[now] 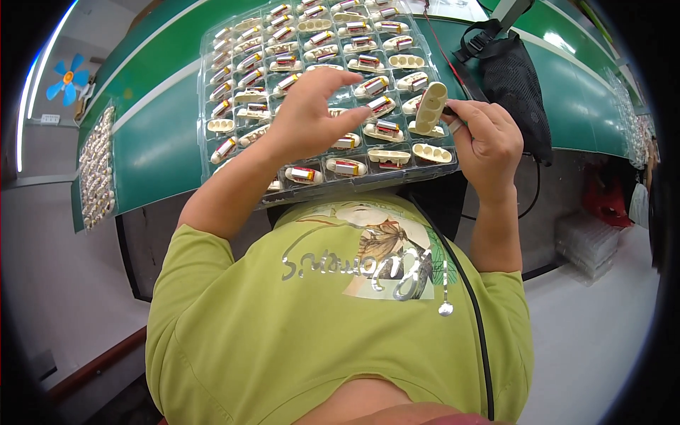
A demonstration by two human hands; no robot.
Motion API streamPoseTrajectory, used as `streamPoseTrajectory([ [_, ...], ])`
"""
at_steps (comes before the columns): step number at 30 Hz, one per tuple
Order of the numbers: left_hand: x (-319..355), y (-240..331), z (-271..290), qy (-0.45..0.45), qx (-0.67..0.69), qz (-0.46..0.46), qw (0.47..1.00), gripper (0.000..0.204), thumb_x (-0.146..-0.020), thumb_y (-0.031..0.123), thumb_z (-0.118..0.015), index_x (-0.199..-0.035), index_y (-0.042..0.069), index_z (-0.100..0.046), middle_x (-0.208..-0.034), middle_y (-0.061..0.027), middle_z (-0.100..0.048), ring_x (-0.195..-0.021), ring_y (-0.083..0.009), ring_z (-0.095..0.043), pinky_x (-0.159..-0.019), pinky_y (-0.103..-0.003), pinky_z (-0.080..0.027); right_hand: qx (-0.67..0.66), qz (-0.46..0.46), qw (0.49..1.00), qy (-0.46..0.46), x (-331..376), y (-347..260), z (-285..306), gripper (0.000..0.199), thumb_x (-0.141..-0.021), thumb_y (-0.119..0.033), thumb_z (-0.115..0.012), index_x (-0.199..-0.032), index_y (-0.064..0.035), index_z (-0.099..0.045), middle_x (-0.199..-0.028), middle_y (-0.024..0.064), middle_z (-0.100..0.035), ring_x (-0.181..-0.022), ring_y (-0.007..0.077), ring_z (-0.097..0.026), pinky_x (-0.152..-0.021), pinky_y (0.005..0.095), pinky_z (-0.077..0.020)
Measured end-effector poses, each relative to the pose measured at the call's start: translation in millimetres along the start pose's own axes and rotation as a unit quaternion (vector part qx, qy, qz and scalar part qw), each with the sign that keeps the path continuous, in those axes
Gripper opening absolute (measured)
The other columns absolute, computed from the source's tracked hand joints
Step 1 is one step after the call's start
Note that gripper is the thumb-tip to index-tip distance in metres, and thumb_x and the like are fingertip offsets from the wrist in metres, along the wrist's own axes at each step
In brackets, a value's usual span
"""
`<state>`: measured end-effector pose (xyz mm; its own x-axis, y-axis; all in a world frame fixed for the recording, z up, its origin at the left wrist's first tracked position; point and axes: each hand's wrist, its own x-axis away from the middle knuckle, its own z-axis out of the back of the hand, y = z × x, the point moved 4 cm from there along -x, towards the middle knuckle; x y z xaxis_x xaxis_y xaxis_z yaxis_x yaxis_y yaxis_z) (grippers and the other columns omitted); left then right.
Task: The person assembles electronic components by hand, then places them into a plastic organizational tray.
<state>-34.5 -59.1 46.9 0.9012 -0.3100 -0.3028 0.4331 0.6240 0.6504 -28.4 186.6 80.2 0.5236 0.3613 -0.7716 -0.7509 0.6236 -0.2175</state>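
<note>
My right hand [489, 138] pinches a long cream plastic shell [430, 110] with round hollows, tilted up over the right side of the tray. Something small and dark shows at those fingertips, too little of it to name. Over the middle of the clear compartment tray [453, 161] hovers my left hand [312, 113], its thumb and index finger spread apart. Close to its thumb tip lies a cream part carrying a silver battery-like block [382, 107] with red and yellow edges. Whether the thumb touches that part I cannot tell.
Several similar cream parts fill the tray's compartments on a green table [159, 152]. A black mesh bag [520, 92] with a strap lies at the right, beside a thin red cable. Another filled tray [97, 170] stands far left. Stacked clear trays [586, 244] sit lower right.
</note>
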Motion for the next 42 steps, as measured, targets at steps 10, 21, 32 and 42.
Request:
streamPoseTrajectory([
  [10,-30,37,-39,-0.122,0.302,-0.011,0.946,0.061,-0.079,0.003,-0.074,-0.134,0.010,-0.048,-0.120,-0.0086,-0.057,-0.098,-0.0143,-0.060,-0.084,-0.030,-0.051,-0.333,-0.300,0.872,-0.197,20,18,-35,0.015,-0.089,-0.013,-0.060,-0.084,0.0005,-0.065,-0.070,0.0050,-0.059,-0.061,0.0114,-0.052,-0.056,0.0286,-0.0416],
  [21,-25,22,-55,-0.185,0.377,0.082,0.904,0.041,-0.080,0.003,-0.074,-0.118,0.003,-0.058,-0.091,-0.0030,-0.064,-0.083,-0.0065,-0.060,-0.072,-0.022,-0.050,-0.427,-0.335,0.808,-0.231,30,17,-59,0.022,-0.091,-0.017,-0.060,-0.077,0.0002,-0.060,-0.064,-0.0023,-0.050,-0.060,0.0061,-0.041,-0.054,0.0246,-0.0350],
  [32,-17,-60,-2,0.025,0.156,0.169,0.973,0.032,-0.080,0.013,-0.073,-0.109,0.006,-0.063,-0.081,-0.0043,-0.064,-0.075,-0.0113,-0.062,-0.064,-0.027,-0.053,-0.475,-0.464,0.740,-0.112,40,47,-30,0.025,-0.093,-0.019,-0.059,-0.073,-0.0042,-0.059,-0.060,-0.0101,-0.041,-0.054,-0.0015,-0.028,-0.049,0.0195,-0.0204],
  [42,-22,-66,5,-0.002,-0.153,-0.039,0.988,0.023,-0.075,0.024,-0.075,-0.096,0.016,-0.074,-0.095,-0.0073,-0.063,-0.092,-0.0266,-0.058,-0.081,-0.038,-0.048,-0.480,-0.415,0.762,-0.133,26,27,-48,0.024,-0.094,-0.018,-0.059,-0.077,-0.0013,-0.061,-0.068,-0.0057,-0.053,-0.064,0.0018,-0.041,-0.060,0.0188,-0.0319],
])
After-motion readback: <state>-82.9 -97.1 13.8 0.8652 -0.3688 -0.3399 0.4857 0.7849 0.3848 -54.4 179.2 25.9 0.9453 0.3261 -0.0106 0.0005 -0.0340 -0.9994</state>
